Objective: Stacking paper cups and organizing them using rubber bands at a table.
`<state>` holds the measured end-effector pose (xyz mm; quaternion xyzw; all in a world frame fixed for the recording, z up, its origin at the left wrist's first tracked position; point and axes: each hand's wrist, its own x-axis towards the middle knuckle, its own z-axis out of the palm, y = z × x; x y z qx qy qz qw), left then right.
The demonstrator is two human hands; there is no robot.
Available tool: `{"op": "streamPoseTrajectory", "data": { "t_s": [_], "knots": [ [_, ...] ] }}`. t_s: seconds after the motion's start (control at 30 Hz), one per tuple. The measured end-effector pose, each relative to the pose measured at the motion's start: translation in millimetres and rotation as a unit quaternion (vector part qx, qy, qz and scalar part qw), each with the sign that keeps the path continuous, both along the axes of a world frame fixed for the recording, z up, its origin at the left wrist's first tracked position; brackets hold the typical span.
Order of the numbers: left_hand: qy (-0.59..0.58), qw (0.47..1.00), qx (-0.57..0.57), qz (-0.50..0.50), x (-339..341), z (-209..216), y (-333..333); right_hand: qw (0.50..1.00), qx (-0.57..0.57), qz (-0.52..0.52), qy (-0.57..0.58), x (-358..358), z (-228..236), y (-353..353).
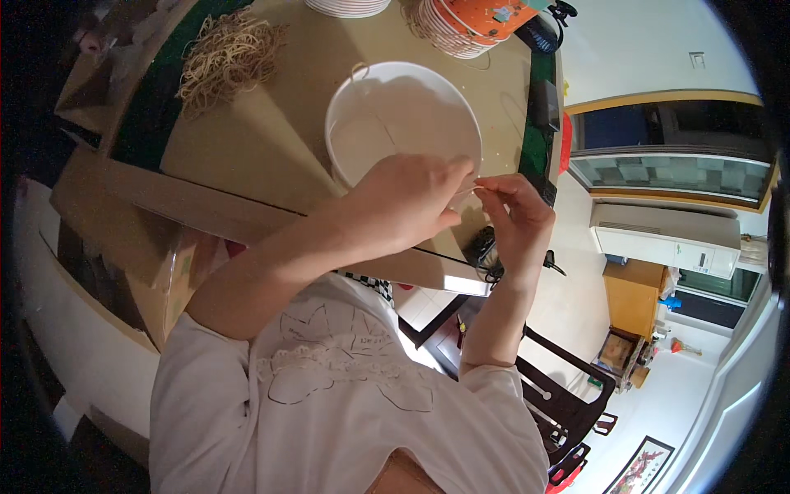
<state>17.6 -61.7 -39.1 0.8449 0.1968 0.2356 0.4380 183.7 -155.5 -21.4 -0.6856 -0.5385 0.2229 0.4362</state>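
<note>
In the head view, the right hand (517,212) pinches a string (470,190) at four o'clock of the white bucket (407,103); the left hand (407,202) curls there, its grip impossible to tell. A loose pinch could drop the string; hard tugging could tip the bucket.

Brown tabletop (284,136): open lane between tangled heap of thin tan bands (230,62), left edge, and round white smooth-walled tub (415,103). Left hand (407,202) blocks tub's near side; orange-patterned, white-rimmed stack (473,25) obstructs far right.
</note>
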Motion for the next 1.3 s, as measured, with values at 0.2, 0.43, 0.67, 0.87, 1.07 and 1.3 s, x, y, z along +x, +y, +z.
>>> {"op": "streamPoseTrajectory", "data": {
  "t_s": [0.2,0.43,0.67,0.87,1.07,1.3],
  "knots": [
    [-0.014,0.997,0.068,0.045,-13.8,2.8,-8.7,0.987,0.013,0.109,-0.119,4.3,10.9,16.6],
    [-0.076,0.961,0.222,0.148,-29.1,13.2,15.3,0.971,-0.046,0.211,-0.103,3.9,13.0,25.8],
    [0.07,0.997,0.02,0.038,4.0,6.4,22.8,0.977,-0.087,0.164,-0.103,6.0,14.5,22.6],
    [0.064,0.984,-0.168,0.001,2.1,-9.5,27.4,0.972,-0.057,0.175,-0.147,7.1,17.8,26.2],
    [-0.007,0.991,-0.137,-0.007,1.8,-12.0,28.4,0.974,-0.046,0.165,-0.148,9.5,11.6,28.7],
    [0.015,0.998,-0.056,-0.037,-3.3,-9.9,20.6,0.97,-0.012,0.144,-0.194,6.9,13.3,26.8]
  ]
}}
